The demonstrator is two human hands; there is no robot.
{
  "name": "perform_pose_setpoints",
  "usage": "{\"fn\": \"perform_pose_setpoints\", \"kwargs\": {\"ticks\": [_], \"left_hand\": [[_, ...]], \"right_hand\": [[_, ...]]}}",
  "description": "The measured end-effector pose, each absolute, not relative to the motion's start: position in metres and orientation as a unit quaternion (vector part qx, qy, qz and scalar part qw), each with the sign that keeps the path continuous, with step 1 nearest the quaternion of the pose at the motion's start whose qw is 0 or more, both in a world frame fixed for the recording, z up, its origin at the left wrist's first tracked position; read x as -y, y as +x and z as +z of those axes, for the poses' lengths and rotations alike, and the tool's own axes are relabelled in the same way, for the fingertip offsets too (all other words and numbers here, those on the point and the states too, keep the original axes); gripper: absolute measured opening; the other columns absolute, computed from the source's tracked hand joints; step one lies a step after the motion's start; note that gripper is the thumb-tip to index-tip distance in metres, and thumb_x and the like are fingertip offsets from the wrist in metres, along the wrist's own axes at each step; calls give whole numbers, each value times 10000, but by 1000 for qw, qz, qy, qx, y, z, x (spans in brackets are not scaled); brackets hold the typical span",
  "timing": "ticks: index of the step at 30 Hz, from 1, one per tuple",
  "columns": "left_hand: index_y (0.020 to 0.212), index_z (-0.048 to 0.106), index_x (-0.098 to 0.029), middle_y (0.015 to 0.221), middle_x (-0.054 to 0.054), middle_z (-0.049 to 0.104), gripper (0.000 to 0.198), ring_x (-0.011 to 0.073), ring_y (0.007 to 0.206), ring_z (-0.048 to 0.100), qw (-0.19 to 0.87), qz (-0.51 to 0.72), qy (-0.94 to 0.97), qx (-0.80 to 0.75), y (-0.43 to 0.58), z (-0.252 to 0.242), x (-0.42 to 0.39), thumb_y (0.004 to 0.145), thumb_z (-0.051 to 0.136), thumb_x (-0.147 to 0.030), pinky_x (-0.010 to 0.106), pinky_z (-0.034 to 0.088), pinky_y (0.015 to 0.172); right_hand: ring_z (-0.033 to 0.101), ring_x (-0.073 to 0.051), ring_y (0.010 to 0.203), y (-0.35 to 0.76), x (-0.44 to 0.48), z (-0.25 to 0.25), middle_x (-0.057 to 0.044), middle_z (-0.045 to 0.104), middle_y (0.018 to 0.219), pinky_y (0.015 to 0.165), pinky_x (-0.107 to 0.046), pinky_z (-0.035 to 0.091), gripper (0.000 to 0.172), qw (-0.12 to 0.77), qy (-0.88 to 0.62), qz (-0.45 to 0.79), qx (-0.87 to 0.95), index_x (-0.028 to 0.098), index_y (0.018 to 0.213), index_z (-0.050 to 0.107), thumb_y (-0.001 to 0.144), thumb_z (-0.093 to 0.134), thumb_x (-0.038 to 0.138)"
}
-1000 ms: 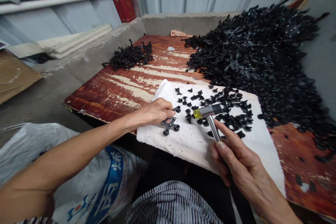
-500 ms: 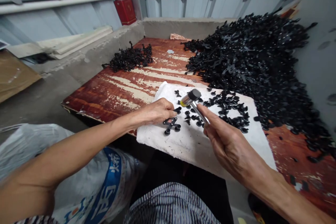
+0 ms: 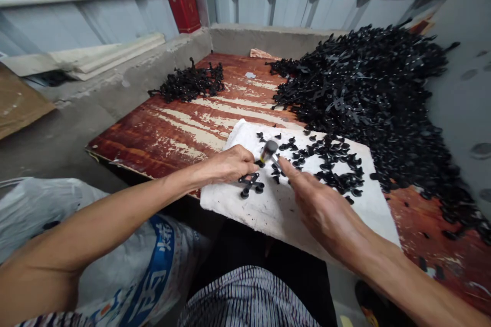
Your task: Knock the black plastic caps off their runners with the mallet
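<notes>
My right hand (image 3: 312, 194) is closed round the handle of a small hammer (image 3: 269, 149) with a dark, blurred head. The head is just right of my left fingers, close over the black part they pinch. My left hand (image 3: 236, 163) is closed on a black jointed linkage with round ends (image 3: 251, 184), which lies on the white cloth (image 3: 268, 212); the fingers hide some of it. Right of the hammer, many small black round-headed pieces (image 3: 332, 163) are scattered over the cloth.
A big heap of black linkage parts (image 3: 356, 82) fills the worn red-brown board's right side. A smaller pile (image 3: 192, 82) sits back left. A red box (image 3: 184, 12) stands on the concrete ledge. Below left is a white plastic sack (image 3: 126, 260).
My right hand has moved left and a little down, bringing the hammer head to the part at my left fingertips. The left hand stays about where it was, still pinching.
</notes>
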State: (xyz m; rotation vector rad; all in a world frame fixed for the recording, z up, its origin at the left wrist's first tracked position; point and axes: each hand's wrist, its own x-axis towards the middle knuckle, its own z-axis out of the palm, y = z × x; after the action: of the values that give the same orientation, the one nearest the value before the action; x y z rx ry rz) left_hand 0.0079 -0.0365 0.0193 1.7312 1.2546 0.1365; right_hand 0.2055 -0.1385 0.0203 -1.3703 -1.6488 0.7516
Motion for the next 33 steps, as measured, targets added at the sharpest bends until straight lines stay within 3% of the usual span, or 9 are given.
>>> {"fn": "perform_pose_setpoints", "kwargs": {"ticks": [5,9,13,17,20,24,27,33], "left_hand": [[575,513,-181,414,-56,369,252,67,353,300,480,54,711,-511,8,16,37,802,542,-285,245,169,396],[582,508,-175,430,-62,369,254,63,373,283,475,55,713,-512,4,16,36,811,535,-282,237,178,406],[595,531,-160,488,-46,421,271,69,437,334,478,54,755,-445,5,24,43,818,534,-313,225,211,434],[640,512,-165,561,-37,504,221,68,475,389,523,26,772,-360,15,34,59,831,499,-274,211,278,467],[710,542,-170,592,-37,525,200,83,518,437,498,49,784,-366,16,37,70,840,511,-319,213,309,501],[905,592,-179,704,-22,546,357,116,614,465,400,132,780,-463,0,36,80,845,509,-521,234,326,561],[843,582,-167,655,-28,473,420,120,609,433,415,107,760,-489,-7,35,87,888,409,-547,243,314,562],[672,461,-177,578,-52,397,374,87,532,371,504,117,729,-448,13,33,99,913,404,-457,221,270,496]], "right_hand": [[667,-286,964,203,137,14,-94,718,1029,829,-460,561,511,417,-548,274,672,246,1312,604,806,546,200],[636,-213,683,201,133,19,-40,686,766,637,-366,560,405,404,-558,277,670,254,1196,657,798,581,250],[487,-129,491,202,127,28,20,557,616,460,-263,446,290,390,-577,309,647,213,1109,632,853,552,324],[337,-75,360,196,126,25,91,414,481,319,-198,275,242,369,-569,486,550,207,864,570,790,634,428],[316,-70,347,193,133,20,105,396,462,298,-187,283,307,384,-558,557,482,215,811,530,746,662,484],[353,-70,391,197,149,17,84,462,531,290,-174,317,380,489,-566,547,377,220,803,514,682,743,497],[395,-74,426,199,157,15,59,526,587,292,-162,335,398,540,-563,522,345,218,806,513,665,777,481],[362,-74,357,186,163,5,102,432,467,308,-180,342,345,507,-548,546,382,227,826,492,765,691,502]]}}
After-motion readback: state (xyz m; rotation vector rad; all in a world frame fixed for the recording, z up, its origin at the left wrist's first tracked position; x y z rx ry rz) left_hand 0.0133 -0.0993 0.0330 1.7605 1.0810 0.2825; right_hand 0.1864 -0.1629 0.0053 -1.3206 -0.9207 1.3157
